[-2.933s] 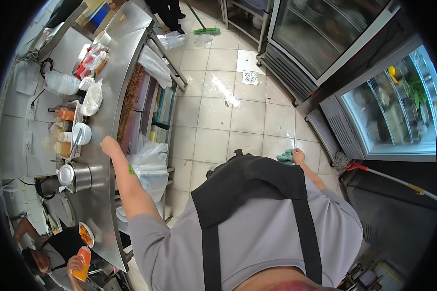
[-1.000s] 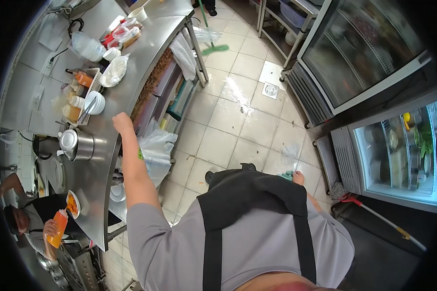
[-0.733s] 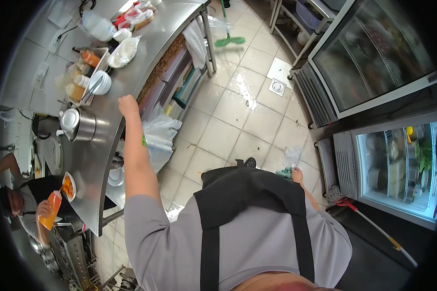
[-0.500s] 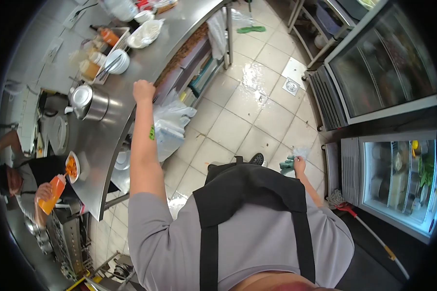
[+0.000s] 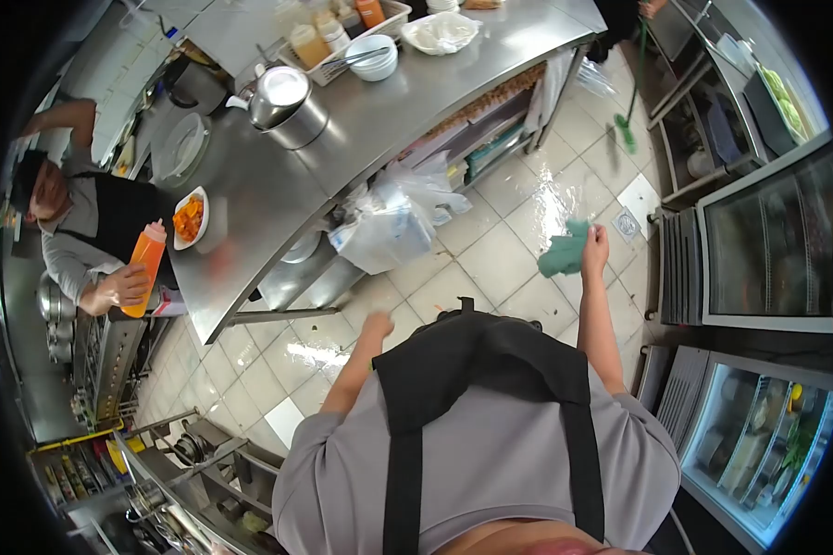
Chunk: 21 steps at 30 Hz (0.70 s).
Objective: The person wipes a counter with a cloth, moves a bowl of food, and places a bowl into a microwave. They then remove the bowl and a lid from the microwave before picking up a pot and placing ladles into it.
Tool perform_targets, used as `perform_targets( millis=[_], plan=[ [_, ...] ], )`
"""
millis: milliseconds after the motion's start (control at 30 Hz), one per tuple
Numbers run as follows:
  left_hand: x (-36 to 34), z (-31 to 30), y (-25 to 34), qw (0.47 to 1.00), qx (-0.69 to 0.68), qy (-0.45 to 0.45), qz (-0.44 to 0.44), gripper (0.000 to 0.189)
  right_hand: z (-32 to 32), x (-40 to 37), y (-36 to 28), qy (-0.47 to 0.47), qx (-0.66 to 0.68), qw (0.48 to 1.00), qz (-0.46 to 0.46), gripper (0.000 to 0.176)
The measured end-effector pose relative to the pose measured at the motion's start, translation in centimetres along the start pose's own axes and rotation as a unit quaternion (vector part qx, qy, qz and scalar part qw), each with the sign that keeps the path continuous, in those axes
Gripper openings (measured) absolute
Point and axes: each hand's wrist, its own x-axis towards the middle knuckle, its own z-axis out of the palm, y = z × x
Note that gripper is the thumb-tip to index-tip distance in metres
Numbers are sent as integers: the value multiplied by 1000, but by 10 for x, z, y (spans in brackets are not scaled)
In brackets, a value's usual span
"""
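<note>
Head view: right hand [image 5: 596,252] closed on green cloth [image 5: 562,255]; left hand [image 5: 377,325] blurred, openness unclear. White dish [image 5: 203,215] holds orange food [image 5: 189,219]; basket [image 5: 397,18] holds bottles [image 5: 329,30].

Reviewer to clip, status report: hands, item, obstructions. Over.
Right hand gripping green cloth. Left hand blurred, nothing visible in it. Steel counter ahead to the left; shiny, wet-looking patches on floor tiles. Over.

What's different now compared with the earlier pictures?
The left hand has left the edge of the steel counter and dropped back nearer the body. The right hand has moved farther forward, still holding the green cloth. The co-worker still grips the orange squeeze bottle.
</note>
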Motion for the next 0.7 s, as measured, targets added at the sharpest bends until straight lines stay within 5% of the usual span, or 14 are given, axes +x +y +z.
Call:
perform_targets(
  millis=[33,100,233,333,367,433,500,567,633,700],
  plan=[
    [-83,-46,21,997,-58,-46,-25,33,10,6,-11,-5,1,1000,-3,18],
    [-80,52,-61,985,-124,-113,-35,36,28,10,-40,-69,340,933,90,17],
    [-104,71,-86,976,-142,-153,-68,38,46,14,-91,-136,478,850,177,18],
    [-92,65,-88,981,-168,-94,-23,40,54,8,-133,-216,519,806,187,19],
    [-92,49,-81,977,-208,-40,3,41,58,5,-149,-216,521,804,188,19],
    [-156,-93,7,869,-459,130,131,44,65,0,-181,-336,541,753,164,23],
    [-84,-122,19,818,-567,-7,100,42,70,-17,-231,-360,526,756,149,26],
    [-67,-188,54,808,-564,20,167,46,80,-23,-263,-422,528,725,128,24],
    [-52,-233,90,803,-513,222,207,50,83,-28,-291,-458,520,712,116,22],
    [-49,-274,110,781,-515,266,234,55,85,-26,-312,-503,499,701,77,19]
  ],
)
